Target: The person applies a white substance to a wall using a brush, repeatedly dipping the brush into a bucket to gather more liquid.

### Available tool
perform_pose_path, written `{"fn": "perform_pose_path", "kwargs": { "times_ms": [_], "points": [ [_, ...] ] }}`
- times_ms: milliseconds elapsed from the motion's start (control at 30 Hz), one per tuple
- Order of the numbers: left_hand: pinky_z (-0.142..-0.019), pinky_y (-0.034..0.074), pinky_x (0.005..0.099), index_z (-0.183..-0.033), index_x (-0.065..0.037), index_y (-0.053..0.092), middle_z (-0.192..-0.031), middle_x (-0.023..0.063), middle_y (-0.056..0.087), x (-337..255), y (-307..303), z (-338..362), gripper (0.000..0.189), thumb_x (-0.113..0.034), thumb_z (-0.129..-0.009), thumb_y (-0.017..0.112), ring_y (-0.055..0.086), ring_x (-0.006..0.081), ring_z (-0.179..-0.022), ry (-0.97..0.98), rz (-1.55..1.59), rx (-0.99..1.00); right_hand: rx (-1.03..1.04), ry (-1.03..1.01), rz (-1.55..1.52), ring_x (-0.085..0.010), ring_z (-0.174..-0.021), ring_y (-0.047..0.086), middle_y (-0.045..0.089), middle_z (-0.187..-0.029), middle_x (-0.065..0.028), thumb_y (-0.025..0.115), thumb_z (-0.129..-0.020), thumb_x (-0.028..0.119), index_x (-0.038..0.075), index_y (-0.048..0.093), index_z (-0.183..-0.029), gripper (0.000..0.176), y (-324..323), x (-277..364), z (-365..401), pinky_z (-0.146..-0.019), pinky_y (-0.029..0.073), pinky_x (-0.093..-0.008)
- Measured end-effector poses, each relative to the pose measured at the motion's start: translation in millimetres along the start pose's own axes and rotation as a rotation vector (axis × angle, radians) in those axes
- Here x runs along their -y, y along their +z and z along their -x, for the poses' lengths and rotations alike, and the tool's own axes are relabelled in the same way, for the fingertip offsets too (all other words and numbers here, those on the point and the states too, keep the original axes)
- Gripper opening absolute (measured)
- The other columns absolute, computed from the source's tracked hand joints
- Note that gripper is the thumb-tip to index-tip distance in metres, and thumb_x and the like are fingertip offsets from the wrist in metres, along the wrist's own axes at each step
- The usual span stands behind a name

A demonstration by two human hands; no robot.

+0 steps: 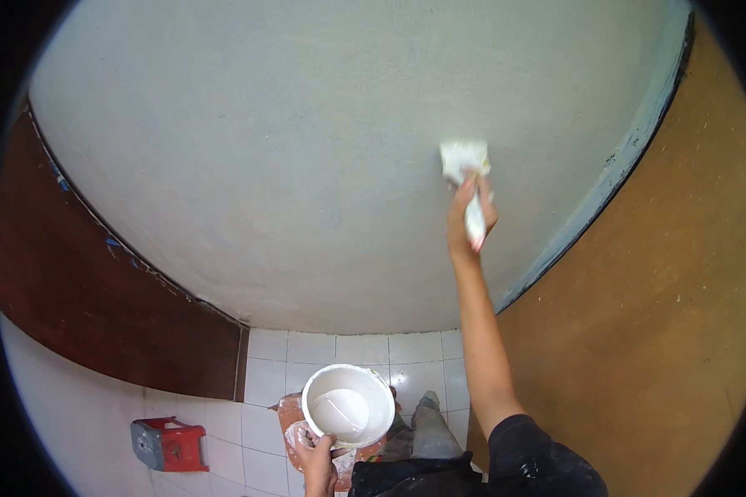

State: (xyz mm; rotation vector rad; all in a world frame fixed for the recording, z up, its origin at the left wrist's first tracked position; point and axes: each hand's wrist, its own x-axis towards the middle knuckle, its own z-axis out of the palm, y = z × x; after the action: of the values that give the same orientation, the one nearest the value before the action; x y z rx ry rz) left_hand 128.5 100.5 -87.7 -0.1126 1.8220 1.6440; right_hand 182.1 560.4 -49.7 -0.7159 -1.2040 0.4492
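My right hand is wrapped round the handle of a wide paintbrush, its white-coated bristles up against the pale grey wall. Low in the view, my left hand grips the near rim of a white bucket. White paint lies in the bottom of this bucket. Part of an orange, paint-splashed surface shows beneath the bucket and my left hand.
A red and grey stool stands on the white tiled floor at lower left. A dark brown panel borders the wall on the left, a yellow-brown one on the right. My shoe shows beside the bucket.
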Motion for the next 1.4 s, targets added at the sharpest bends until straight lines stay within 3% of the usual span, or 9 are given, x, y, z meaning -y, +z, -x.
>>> {"fn": "perform_pose_path", "kwargs": {
  "times_ms": [167, 400, 600, 733, 800, 967, 1100, 1200, 1400],
  "points": [
    [-0.066, 0.058, 0.0294, -0.134, 0.0, 0.046, -0.115, 0.0144, 0.061, -9, 4, 10, 0.053, 0.001, -0.084, 0.064, 0.066, 0.022, -0.092, -0.047, -0.052, -0.039, 0.138, 0.222, 0.149, -0.0294, -0.079, 0.074, 0.074, -0.092, -0.0182, 0.06, -0.097, 0.015, 0.0, 0.07, -0.105, 0.02, -32, -89, 148, -0.07, 0.057, -0.039],
    [-0.053, 0.063, 0.03, -0.123, 0.0, 0.045, -0.112, 0.0156, 0.063, -1, 1, -1, 0.046, 0.007, -0.08, 0.061, 0.071, 0.0234, -0.085, 0.035, 0.028, 0.08, 0.227, 0.479, 0.051, -0.0243, -0.073, 0.073, 0.074, -0.081, -0.015, 0.058, -0.099, 0.025, 0.0, 0.071, -0.103, 0.029, -14, -21, 45, -0.068, 0.055, -0.0362],
    [-0.054, 0.064, 0.0291, -0.122, -0.003, 0.044, -0.114, 0.0138, 0.061, 12, -10, -2, 0.047, 0.006, -0.079, 0.061, 0.07, 0.0223, -0.088, 0.074, 0.114, 0.101, 0.168, 0.009, -0.054, -0.0219, -0.069, 0.072, 0.072, -0.076, -0.0147, 0.058, -0.1, 0.023, -0.001, 0.071, -0.101, 0.028, 22, 92, -122, -0.063, 0.053, -0.0357],
    [-0.047, 0.062, 0.0265, -0.123, -0.001, 0.045, -0.106, 0.0143, 0.064, 15, -4, -1, 0.046, 0.005, -0.079, 0.057, 0.071, 0.021, -0.075, 0.115, 0.139, 0.029, 0.085, -0.245, -0.004, -0.0226, -0.063, 0.069, 0.07, -0.074, -0.0162, 0.058, -0.1, 0.02, -0.002, 0.07, -0.102, 0.025, 21, 72, -103, -0.059, 0.051, -0.0361],
    [-0.048, 0.062, 0.0264, -0.123, -0.001, 0.045, -0.107, 0.0148, 0.064, 17, -6, -3, 0.047, 0.005, -0.079, 0.057, 0.071, 0.0212, -0.076, 0.108, 0.132, 0.031, 0.165, -0.061, 0.124, -0.0143, -0.072, 0.067, 0.072, -0.081, -0.0128, 0.06, -0.101, 0.016, -0.002, 0.071, -0.108, 0.023, 7, 22, -45, -0.063, 0.052, -0.0307],
    [-0.051, 0.063, 0.0288, -0.125, -0.001, 0.042, -0.109, 0.0155, 0.062, 19, -17, -5, 0.049, 0.006, -0.079, 0.058, 0.071, 0.0223, -0.08, 0.087, 0.134, 0.078, 0.337, -0.054, 0.236, -0.0337, -0.076, 0.073, 0.072, -0.081, -0.0196, 0.06, -0.098, 0.021, 0.003, 0.071, -0.106, 0.022, -30, -19, 51, -0.068, 0.055, -0.0396],
    [-0.055, 0.066, 0.0319, -0.12, -0.004, 0.042, -0.111, 0.0153, 0.058, 26, -18, -10, 0.046, 0.007, -0.079, 0.059, 0.07, 0.0236, -0.086, 0.072, 0.132, 0.051, 0.405, 0.003, 0.387, -0.0322, -0.079, 0.075, 0.074, -0.081, -0.0181, 0.066, -0.095, 0.026, 0.005, 0.078, -0.095, 0.024, -24, 10, -7, -0.072, 0.057, -0.0382],
    [-0.056, 0.066, 0.0332, -0.119, -0.003, 0.041, -0.109, 0.0159, 0.058, 17, -15, -4, 0.045, 0.007, -0.079, 0.058, 0.07, 0.0245, -0.085, 0.107, 0.142, 0.04, 0.399, -0.231, 0.2, -0.0286, -0.078, 0.076, 0.075, -0.08, -0.017, 0.071, -0.092, 0.03, 0.004, 0.079, -0.091, 0.026, -9, 69, -97, -0.07, 0.058, -0.0361],
    [-0.051, 0.063, 0.0299, -0.127, 0.001, 0.043, -0.113, 0.0165, 0.062, 16, -12, -3, 0.051, 0.004, -0.079, 0.058, 0.071, 0.0235, -0.084, 0.13, 0.162, 0.016, 0.445, -0.65, 0.603, -0.0326, -0.072, 0.071, 0.072, -0.088, -0.0151, 0.064, -0.096, 0.023, 0.01, 0.057, -0.138, 0.044, 0, 167, -203, -0.065, 0.058, -0.0424]
  ]
}}
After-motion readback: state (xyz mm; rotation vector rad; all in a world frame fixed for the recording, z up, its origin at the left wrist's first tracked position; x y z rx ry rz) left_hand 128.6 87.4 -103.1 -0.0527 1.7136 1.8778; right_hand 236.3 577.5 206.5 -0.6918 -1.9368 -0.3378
